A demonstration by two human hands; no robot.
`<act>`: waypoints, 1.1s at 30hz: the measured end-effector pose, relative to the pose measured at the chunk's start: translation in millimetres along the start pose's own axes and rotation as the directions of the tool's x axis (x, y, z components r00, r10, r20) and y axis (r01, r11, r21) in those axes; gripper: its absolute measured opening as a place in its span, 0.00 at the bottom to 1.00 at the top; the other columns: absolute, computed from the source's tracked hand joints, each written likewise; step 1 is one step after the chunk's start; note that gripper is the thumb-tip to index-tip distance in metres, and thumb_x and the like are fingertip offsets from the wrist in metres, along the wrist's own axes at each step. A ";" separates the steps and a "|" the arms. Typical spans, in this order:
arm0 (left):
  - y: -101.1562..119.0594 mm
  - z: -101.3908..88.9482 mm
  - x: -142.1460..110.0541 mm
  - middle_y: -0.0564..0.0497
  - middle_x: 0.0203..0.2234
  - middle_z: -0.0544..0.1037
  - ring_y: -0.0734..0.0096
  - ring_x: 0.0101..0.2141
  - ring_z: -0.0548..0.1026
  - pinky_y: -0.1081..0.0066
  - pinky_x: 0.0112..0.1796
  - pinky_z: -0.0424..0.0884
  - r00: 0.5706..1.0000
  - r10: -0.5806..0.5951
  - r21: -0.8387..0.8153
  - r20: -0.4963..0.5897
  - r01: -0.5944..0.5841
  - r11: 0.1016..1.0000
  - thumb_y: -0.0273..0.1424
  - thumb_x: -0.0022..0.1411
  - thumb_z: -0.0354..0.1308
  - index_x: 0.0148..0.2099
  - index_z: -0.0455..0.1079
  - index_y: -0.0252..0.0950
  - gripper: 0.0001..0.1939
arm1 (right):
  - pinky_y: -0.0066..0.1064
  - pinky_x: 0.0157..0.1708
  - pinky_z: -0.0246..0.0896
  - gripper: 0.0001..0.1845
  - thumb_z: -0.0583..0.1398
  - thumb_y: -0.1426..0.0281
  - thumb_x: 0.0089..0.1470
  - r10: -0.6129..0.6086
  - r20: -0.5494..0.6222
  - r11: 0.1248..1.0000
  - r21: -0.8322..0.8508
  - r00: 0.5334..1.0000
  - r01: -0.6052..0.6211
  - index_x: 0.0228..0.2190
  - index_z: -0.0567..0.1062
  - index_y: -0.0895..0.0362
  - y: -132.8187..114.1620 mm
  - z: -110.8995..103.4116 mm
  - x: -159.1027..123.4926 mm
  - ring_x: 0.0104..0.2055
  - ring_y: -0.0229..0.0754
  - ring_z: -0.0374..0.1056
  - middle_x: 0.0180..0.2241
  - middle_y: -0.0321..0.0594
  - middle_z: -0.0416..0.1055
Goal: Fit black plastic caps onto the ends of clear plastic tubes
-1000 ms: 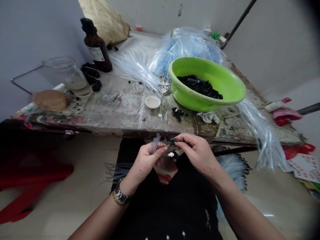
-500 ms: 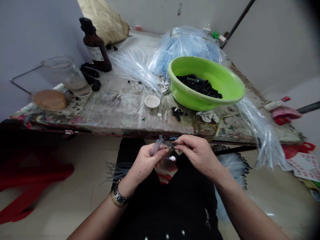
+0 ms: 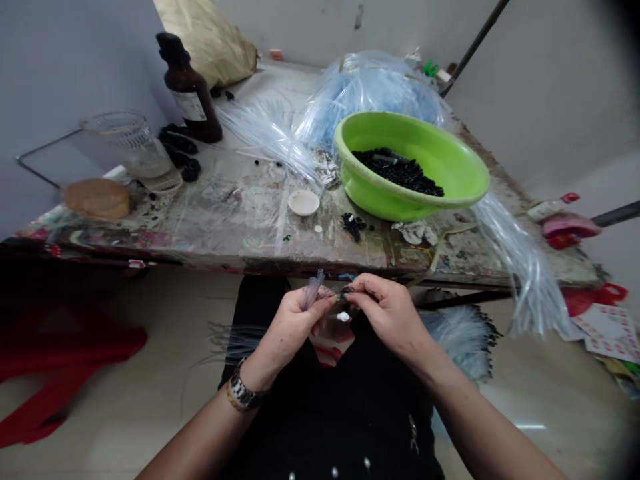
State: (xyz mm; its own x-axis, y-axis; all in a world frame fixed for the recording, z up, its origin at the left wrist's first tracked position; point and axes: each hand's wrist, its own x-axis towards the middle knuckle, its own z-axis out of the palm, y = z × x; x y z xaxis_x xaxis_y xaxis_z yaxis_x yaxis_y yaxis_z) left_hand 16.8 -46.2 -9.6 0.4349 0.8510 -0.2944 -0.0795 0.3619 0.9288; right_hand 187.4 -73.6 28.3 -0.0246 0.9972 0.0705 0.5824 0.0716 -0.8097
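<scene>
My left hand [image 3: 293, 319] is closed round several clear plastic tubes [image 3: 313, 291], whose ends stick up above the thumb. Behind that wrist, the tubes' long ends trail out to the left over my lap. My right hand [image 3: 387, 308] pinches a small black fitting [image 3: 345, 291] at the tip of one tube, close to the left thumb. Fingers hide most of that joint. Just below the fingertips shows a small white piece [image 3: 343, 317]; what it belongs to is unclear. Both hands are in front of the table edge, above my lap.
On the stained table [image 3: 225, 220] stands a green basin [image 3: 410, 210] holding small black parts [image 3: 400, 173]. A white dish [image 3: 303, 203], a brown bottle [image 3: 193, 100], a glass jug [image 3: 145, 157] and bundles of clear tubing [image 3: 370, 93] are also there. Black-tipped tubes [image 3: 465, 340] hang at lower right.
My right hand has shifted slightly left, bringing the black fitting closer to my left thumb. The left hand keeps its hold on the tubes, and the view has moved slightly.
</scene>
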 end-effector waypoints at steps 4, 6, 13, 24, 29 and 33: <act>-0.6 1.8 0.6 0.57 0.17 0.66 0.80 0.17 0.61 0.78 0.18 0.58 1.000 -0.018 0.004 -0.013 0.018 1.000 0.36 0.57 0.63 0.30 0.71 0.32 0.12 | 0.27 0.29 0.57 0.08 0.57 0.75 0.54 -0.001 -0.002 1.000 -0.011 1.000 0.001 0.24 0.70 0.56 0.1 1.7 -0.9 0.26 0.36 0.65 0.23 0.33 0.70; -2.0 2.2 0.9 0.57 0.17 0.66 0.80 0.17 0.61 0.78 0.18 0.58 1.000 -0.022 -0.005 -0.022 0.022 1.000 0.36 0.57 0.63 0.30 0.71 0.32 0.12 | 0.27 0.29 0.56 0.08 0.57 0.75 0.55 -0.001 0.009 1.000 -0.029 1.000 0.002 0.24 0.70 0.56 -0.5 1.7 -0.9 0.26 0.36 0.65 0.23 0.33 0.69; -2.0 -1.7 4.1 0.57 0.17 0.68 0.80 0.17 0.62 0.78 0.19 0.60 1.000 -0.020 -0.045 -0.003 0.020 0.999 0.39 0.55 0.64 0.34 0.74 0.32 0.13 | 0.28 0.31 0.61 0.06 0.57 0.72 0.55 0.054 0.074 0.994 0.089 0.996 -0.060 0.28 0.73 0.56 5.0 -6.1 2.3 0.29 0.37 0.68 0.25 0.34 0.72; 4.1 -1.3 1.5 0.56 0.18 0.70 0.81 0.16 0.63 0.78 0.19 0.59 1.000 -0.009 -0.056 0.029 0.011 0.998 0.39 0.56 0.64 0.34 0.73 0.31 0.14 | 0.33 0.44 0.64 0.08 0.57 0.70 0.58 -0.016 -0.100 0.995 0.093 0.995 0.025 0.37 0.77 0.56 -2.6 -21.4 8.6 0.42 0.42 0.72 0.39 0.40 0.77; 3.9 0.4 -0.5 0.55 0.20 0.71 0.81 0.17 0.63 0.77 0.19 0.59 0.998 -0.010 -0.015 0.065 0.011 1.000 0.39 0.55 0.64 0.34 0.73 0.32 0.14 | 0.30 0.40 0.63 0.08 0.57 0.71 0.58 -0.055 0.051 0.998 0.031 0.997 0.054 0.33 0.77 0.56 -16.7 -21.5 18.0 0.38 0.41 0.72 0.34 0.37 0.78; 6.7 1.0 -1.7 0.56 0.19 0.70 0.81 0.18 0.62 0.77 0.21 0.58 0.996 0.003 0.030 0.086 -0.005 1.000 0.39 0.56 0.64 0.31 0.73 0.31 0.13 | 0.29 0.37 0.61 0.07 0.58 0.71 0.56 -0.054 0.168 0.998 -0.020 0.984 0.058 0.31 0.78 0.56 -20.6 -20.8 23.7 0.35 0.39 0.71 0.32 0.37 0.77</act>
State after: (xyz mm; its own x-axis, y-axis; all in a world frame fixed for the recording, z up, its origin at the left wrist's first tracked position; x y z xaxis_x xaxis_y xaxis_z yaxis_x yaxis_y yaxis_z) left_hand 16.4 -45.6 -2.7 0.5102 0.8161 -0.2715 -0.0548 0.3459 0.9367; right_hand 191.8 -51.9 58.8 -0.1918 0.9813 0.0152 0.5962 0.1288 -0.7925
